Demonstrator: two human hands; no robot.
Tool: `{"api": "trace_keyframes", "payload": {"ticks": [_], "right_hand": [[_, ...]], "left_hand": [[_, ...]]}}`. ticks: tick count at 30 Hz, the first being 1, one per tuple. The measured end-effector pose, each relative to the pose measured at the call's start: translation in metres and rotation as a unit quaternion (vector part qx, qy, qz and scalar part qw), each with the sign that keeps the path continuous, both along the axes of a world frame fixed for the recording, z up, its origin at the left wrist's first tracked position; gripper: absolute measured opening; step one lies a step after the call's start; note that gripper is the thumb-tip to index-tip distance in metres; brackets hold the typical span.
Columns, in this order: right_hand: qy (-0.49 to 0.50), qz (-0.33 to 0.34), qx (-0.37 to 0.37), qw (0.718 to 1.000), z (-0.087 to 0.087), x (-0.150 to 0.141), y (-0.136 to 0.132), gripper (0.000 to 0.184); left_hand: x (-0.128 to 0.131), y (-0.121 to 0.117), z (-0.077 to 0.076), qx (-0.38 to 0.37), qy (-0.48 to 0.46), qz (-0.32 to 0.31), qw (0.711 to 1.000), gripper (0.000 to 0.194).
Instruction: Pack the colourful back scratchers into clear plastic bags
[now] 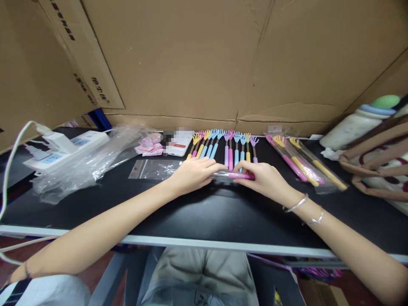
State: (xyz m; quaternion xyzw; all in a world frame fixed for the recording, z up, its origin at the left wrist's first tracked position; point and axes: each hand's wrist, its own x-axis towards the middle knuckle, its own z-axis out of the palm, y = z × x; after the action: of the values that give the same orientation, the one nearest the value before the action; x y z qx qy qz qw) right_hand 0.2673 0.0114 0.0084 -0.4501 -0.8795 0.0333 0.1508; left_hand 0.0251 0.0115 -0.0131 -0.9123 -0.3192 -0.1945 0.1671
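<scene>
A pink-handled back scratcher [242, 175] lies crosswise before me, with a clear plastic sleeve [221, 174] over it. My right hand [266, 176] pinches it by the pink handle. At the other end my left hand [193, 172] closes on the sleeve, and its fingers hide that end of the scratcher. Just behind both hands lies a row of back scratchers [230, 153] in yellow, pink, blue and purple, claw ends pointing away. An empty clear bag [153, 169] rests flat beside my left hand.
Bagged back scratchers [296, 163] lie to the right, near a bottle [355, 127] and a brown-handled bag [376, 161]. Leftward are a power strip [70, 148], a heap of clear bags [92, 165], pink cards [149, 144] and a phone [182, 142]. Cardboard [191, 63] walls the back.
</scene>
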Motion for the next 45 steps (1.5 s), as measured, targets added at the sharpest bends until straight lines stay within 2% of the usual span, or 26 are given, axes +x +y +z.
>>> {"api": "trace_keyframes", "payload": {"ticks": [7,11,16,23,32,38,42,45], "right_hand": [[-0.03,-0.038,-0.036,0.998,0.011,0.017,0.008,0.017],[0.0,-0.018,-0.074,0.997,0.018,0.023,0.01,0.019],[0.052,0.028,-0.083,0.995,0.011,0.017,0.011,0.021],[0.114,0.053,-0.079,0.989,0.003,0.009,0.012,0.02],[0.122,0.072,-0.088,0.986,-0.003,0.004,0.008,0.019],[0.136,0.124,-0.178,0.967,-0.011,-0.005,0.003,0.02],[0.164,0.143,-0.215,0.952,-0.009,-0.005,-0.001,0.025],[0.196,0.143,-0.276,0.93,-0.007,-0.005,-0.003,0.026]], "left_hand": [[-0.005,0.004,0.003,0.026,-0.013,-0.006,1.0,0.031],[-0.008,0.007,0.003,0.028,-0.024,-0.005,0.999,0.032],[-0.008,0.006,0.001,0.017,-0.023,-0.006,1.0,0.033],[-0.007,0.005,0.002,0.019,-0.024,-0.002,1.0,0.033],[-0.004,0.0,0.003,0.005,-0.028,0.004,1.0,0.035],[0.005,-0.01,0.005,-0.026,-0.018,0.003,0.999,0.032],[0.006,-0.01,0.005,-0.033,-0.024,-0.005,0.999,0.034],[0.005,-0.008,0.004,-0.035,-0.032,0.0,0.999,0.035]]}}
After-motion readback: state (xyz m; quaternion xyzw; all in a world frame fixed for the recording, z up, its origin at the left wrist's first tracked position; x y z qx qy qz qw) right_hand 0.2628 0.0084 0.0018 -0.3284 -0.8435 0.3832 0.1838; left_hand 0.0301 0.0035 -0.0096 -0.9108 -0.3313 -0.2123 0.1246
